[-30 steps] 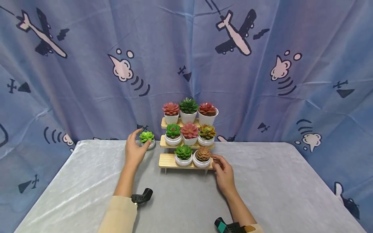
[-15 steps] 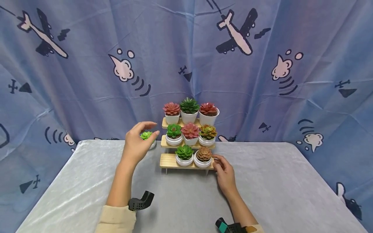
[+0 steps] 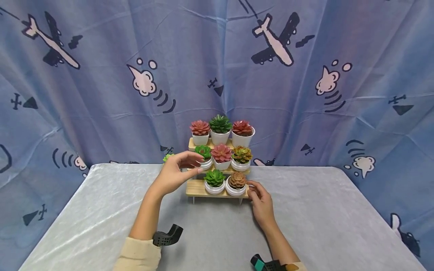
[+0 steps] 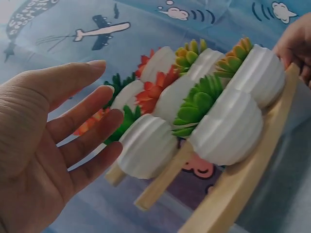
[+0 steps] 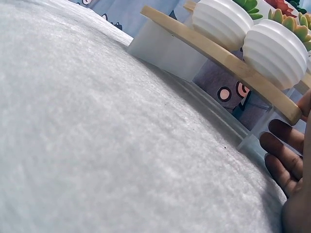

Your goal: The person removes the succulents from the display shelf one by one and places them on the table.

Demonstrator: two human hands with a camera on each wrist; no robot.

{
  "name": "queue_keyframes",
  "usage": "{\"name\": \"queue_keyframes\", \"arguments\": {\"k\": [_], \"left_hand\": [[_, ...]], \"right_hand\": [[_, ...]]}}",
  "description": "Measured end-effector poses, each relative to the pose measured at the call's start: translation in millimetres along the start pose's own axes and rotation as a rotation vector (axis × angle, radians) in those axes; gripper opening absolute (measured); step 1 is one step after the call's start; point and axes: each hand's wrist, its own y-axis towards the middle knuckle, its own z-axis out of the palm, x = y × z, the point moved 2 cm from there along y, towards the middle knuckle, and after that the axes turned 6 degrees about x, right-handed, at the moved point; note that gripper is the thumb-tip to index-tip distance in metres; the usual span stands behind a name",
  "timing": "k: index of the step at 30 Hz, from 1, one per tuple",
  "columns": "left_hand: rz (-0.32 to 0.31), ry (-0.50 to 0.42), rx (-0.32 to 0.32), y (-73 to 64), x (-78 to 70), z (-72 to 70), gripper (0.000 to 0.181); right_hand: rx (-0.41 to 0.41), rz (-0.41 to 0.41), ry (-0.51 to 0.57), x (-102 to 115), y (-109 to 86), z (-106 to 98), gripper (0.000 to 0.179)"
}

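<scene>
My left hand is held in front of the left end of a three-tier wooden plant stand, fingers slightly bent and nothing between them. Its fingertips overlap a green succulent on the middle tier; contact cannot be made out. My right hand holds the right end of the bottom board, thumb and index finger at its edge, other fingers loose below. On that tier sit a green succulent and a brown one in white ribbed pots. Behind my left hand, a bright green succulent is mostly hidden.
The middle tier also bears a pink succulent and a yellow-red one. Three more potted succulents, including a dark green one, line the top tier. A grey cloth covers the table, with a blue curtain behind.
My left hand has left the bright green succulent at the left and moved right, toward the stand's middle tier. The right hand stays at the bottom board's end.
</scene>
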Motion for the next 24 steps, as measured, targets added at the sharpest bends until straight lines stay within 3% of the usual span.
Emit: {"name": "queue_keyframes", "arguments": {"k": [14, 24], "left_hand": [[-0.003, -0.056, 0.163, 5.8, 12.2, 23.3, 0.037], [-0.038, -0.027, 0.182, 2.6, 13.6, 33.8, 0.040]], "right_hand": [[0.000, 0.014, -0.018, -1, -1.0, -1, 0.032], [0.005, -0.014, -0.001, -1, -1.8, 0, 0.032]]}}
